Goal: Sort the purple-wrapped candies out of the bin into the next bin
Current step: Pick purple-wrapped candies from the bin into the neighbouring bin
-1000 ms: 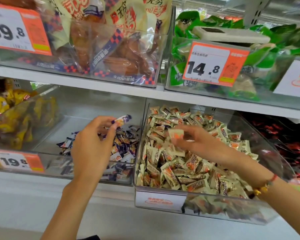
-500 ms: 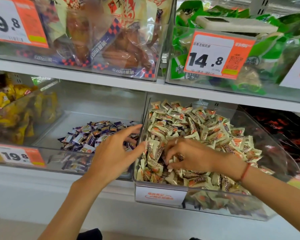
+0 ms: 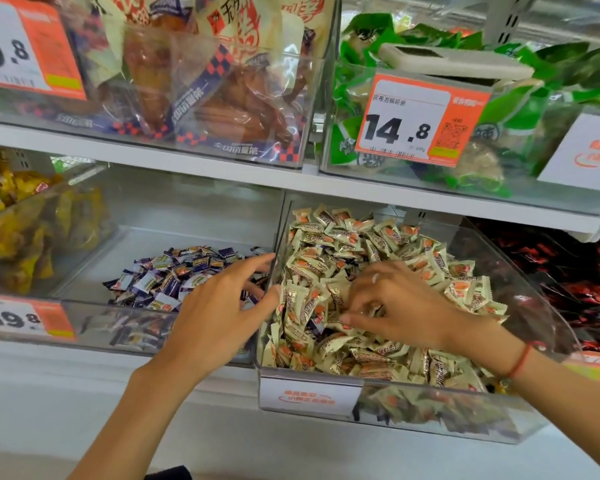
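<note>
Purple-wrapped candies (image 3: 177, 275) lie heaped in the left clear bin (image 3: 146, 237). The right clear bin (image 3: 520, 289) is full of cream-and-orange wrapped candies (image 3: 354, 244). A dark purple wrapper (image 3: 317, 328) shows among them, just left of my right fingertips. My left hand (image 3: 219, 306) hovers over the left bin's right end with its fingers stretched out. Its thumb touches the wall between the bins and it holds nothing. My right hand (image 3: 399, 306) lies on the cream heap, fingers spread and pressed into the candies.
A yellow-packet bin (image 3: 21, 230) stands at far left and a red-packet bin (image 3: 575, 271) at far right. The shelf above carries bins of bagged snacks (image 3: 222, 98) and green packets (image 3: 499, 109). Price tags (image 3: 420, 123) hang on the bin fronts.
A second ago my left hand held a purple candy over the left bin and my right held a cream one. Both hands are now empty and lower, the right in the heap.
</note>
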`<act>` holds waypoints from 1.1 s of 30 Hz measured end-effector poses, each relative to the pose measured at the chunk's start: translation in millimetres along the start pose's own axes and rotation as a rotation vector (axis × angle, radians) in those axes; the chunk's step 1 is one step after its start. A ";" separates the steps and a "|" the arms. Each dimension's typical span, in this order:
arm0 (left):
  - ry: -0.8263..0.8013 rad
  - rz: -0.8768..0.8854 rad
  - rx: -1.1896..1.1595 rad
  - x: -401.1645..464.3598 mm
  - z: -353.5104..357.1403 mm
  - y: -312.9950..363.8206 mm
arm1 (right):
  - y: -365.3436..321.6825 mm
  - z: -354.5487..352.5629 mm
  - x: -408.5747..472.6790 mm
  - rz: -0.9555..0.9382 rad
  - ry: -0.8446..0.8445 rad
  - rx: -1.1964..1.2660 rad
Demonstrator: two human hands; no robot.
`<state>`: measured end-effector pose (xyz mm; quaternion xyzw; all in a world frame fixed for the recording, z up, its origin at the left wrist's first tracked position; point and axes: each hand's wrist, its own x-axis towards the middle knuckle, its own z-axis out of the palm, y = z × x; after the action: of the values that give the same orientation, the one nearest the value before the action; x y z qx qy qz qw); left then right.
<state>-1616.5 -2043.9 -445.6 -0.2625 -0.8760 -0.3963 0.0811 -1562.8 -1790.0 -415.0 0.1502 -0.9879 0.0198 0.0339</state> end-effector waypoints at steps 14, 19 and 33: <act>0.024 0.000 0.039 -0.5 -2.4 0.3 | -19.0 25.8 55.2 -0.077 -0.214 -0.383; 0.062 0.030 0.023 -3.0 -3.1 5.4 | 0.8 22.2 41.2 -0.023 -0.154 0.121; 0.218 0.030 -0.527 6.1 5.5 29.7 | -59.8 -19.3 30.8 0.254 0.102 1.472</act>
<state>-1605.8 -2021.1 -427.7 -0.2433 -0.7250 -0.6350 0.1094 -1573.2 -1855.2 -391.8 0.0176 -0.7262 0.6865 -0.0321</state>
